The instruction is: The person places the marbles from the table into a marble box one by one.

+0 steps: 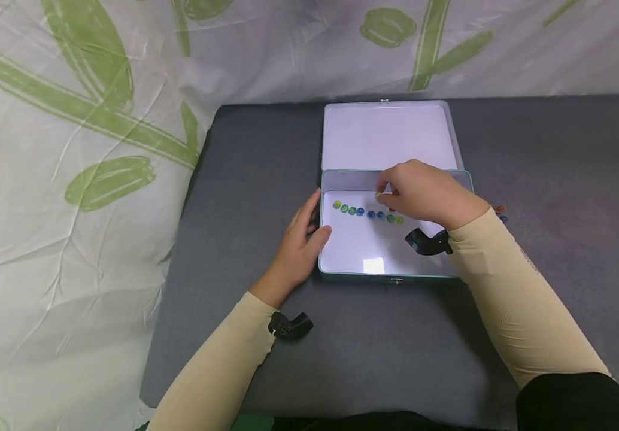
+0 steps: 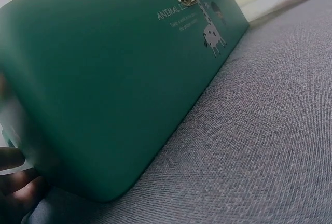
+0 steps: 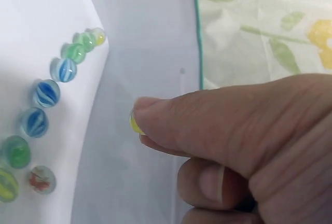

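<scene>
My right hand (image 1: 422, 188) pinches a yellow marble (image 3: 136, 122) between thumb and forefinger, above the back part of an open green tin box (image 2: 119, 79). Below it on the white floor of the box lies a curved row of glass marbles: yellow, green and blue ones (image 1: 371, 214). Near the row's right end, a clear marble with red streaks (image 3: 41, 180) sits beside a yellow-green one (image 3: 8, 185). My left hand (image 1: 296, 248) rests at the left side of the box, its fingers fairly straight along the outer wall and the thumb over the rim.
The white-lined lid (image 1: 387, 134) lies folded back behind the box. Right of the box, partly behind my right forearm, are a few more marbles (image 1: 500, 209), red and blue. A grey cloth (image 1: 255, 179) covers the table, and a leaf-patterned sheet (image 1: 299, 54) hangs behind it.
</scene>
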A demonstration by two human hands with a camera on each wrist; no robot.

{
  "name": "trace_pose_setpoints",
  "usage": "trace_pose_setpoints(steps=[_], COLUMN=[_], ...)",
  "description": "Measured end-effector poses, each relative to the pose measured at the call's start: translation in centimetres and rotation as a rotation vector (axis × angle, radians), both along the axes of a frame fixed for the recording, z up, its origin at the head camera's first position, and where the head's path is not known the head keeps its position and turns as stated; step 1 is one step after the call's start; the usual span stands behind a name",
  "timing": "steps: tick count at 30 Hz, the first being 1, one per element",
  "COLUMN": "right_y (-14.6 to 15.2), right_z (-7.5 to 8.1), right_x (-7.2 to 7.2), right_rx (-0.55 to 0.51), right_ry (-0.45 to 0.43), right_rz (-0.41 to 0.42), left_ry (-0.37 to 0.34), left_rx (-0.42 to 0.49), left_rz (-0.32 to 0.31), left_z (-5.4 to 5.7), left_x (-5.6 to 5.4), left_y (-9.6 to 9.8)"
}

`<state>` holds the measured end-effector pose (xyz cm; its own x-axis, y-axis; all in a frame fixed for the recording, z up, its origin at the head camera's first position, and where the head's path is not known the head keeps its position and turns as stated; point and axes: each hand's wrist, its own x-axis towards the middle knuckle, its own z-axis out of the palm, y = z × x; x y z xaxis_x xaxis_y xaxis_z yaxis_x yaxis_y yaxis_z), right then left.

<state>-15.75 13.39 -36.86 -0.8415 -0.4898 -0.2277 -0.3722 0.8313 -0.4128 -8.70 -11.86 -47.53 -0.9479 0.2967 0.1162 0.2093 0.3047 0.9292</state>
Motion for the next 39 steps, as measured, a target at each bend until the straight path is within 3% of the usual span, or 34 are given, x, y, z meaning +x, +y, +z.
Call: trace_pose_setpoints(steps=[13,39], right_y=[-0.1,0.4], right_z=[-1.4,-3.0], right_x=[-0.6,-1.4], right_rx=[0.025,0.079], right_ry=[-0.054,-0.060], right_rz=[0.014,0.029], left_ry=[0.009,0.005], left_rx=[0.012,0.014], left_rz=[-0.001,-0.004], left_z=[0.0,0.1], left_x=[0.1,0.0], left_y=[-0.1,0.1])
